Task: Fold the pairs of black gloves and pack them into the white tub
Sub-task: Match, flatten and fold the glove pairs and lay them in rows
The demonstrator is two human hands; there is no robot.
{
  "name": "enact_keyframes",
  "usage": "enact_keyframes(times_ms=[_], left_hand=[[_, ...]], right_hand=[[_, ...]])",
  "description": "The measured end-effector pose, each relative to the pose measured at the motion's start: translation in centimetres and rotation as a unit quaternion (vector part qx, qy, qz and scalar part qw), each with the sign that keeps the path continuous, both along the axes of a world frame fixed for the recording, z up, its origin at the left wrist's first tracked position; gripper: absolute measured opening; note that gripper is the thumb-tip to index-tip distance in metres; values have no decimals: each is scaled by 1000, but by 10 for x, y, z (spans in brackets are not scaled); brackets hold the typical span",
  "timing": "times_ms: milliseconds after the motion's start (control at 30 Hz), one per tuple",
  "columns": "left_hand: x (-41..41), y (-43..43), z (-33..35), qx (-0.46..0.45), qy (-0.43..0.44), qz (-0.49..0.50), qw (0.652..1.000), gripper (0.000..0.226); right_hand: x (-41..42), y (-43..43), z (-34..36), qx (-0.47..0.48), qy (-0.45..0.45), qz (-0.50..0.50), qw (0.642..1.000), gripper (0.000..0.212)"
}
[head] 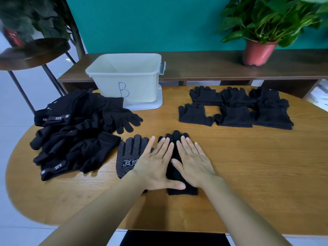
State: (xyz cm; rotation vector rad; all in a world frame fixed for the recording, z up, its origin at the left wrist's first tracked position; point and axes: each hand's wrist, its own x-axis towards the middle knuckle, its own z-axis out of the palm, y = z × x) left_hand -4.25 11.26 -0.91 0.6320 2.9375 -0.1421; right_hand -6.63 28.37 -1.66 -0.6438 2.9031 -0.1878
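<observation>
A: Both hands flat on the plain black knit glove lying lengthwise at the near middle of the oval wooden table. Risk?

B: I'd say slippage. The left hand also overlaps the black glove with white grip dots at its nine o'clock; press unevenly and the pair won't line up for a clean fold.

A: Fingers?

B: Left-hand fingers loosely spread, right hand likewise; palms down, gripping nothing.

A: Farther out?

B: Loose heap of black gloves at ten o'clock, folded black pairs in rows at two, and the white plastic tub marked B at eleven, apparently empty.
</observation>
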Motion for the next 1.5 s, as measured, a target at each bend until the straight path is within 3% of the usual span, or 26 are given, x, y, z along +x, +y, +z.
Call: enact_keyframes(times_ms=[133, 233, 333, 400, 467, 567, 700, 800, 867, 1000, 1133, 1333, 1400, 1500], left_hand=[[-14, 0, -1, -35, -52, 35, 997, 146], [-13, -3, -1, -37, -47, 43, 997, 145], [-1, -8, 2, 63, 1, 18, 998, 137], [13, -10, 2, 166, 72, -37, 983, 117], [27, -8, 0, 250, 111, -86, 958, 84], [38, -3, -7, 260, 116, -114, 952, 45], [34, 3, -10, 237, 142, -123, 953, 25], [36, 11, -5, 213, 153, -119, 958, 25], [41, 18, 0, 251, 152, -89, 952, 26], [56, 26, 5, 312, 139, -54, 938, 29], [69, 17, 1, 264, 35, 4, 964, 85], [51, 26, -9, 368, 107, 147, 912, 35], [44, 31, -8, 360, 115, 190, 906, 35], [35, 35, -6, 304, 110, 250, 913, 54]], right_hand=[[-8, 2, -5, 21, 2, 6, 1000, 88], [-7, 4, -4, 9, 4, 2, 1000, 80], [2, 18, -1, -64, 25, -5, 998, 73], [12, 31, -1, -117, 56, -7, 992, 73], [23, 40, -1, -159, 85, -4, 984, 74], [44, 44, -2, -197, 91, -9, 976, 68], [66, 45, 1, -206, 28, -1, 978, 74], [73, 44, 2, -192, 3, 18, 981, 77], [73, 44, -2, -209, 14, 7, 978, 73], [68, 51, -17, -303, 61, -28, 951, 49], [68, 53, -19, -357, 53, -66, 930, 37], [51, 44, -5, -471, -30, -196, 860, 26], [44, 37, -3, -460, -23, -236, 856, 30], [37, 27, -4, -398, 28, -257, 880, 31]])
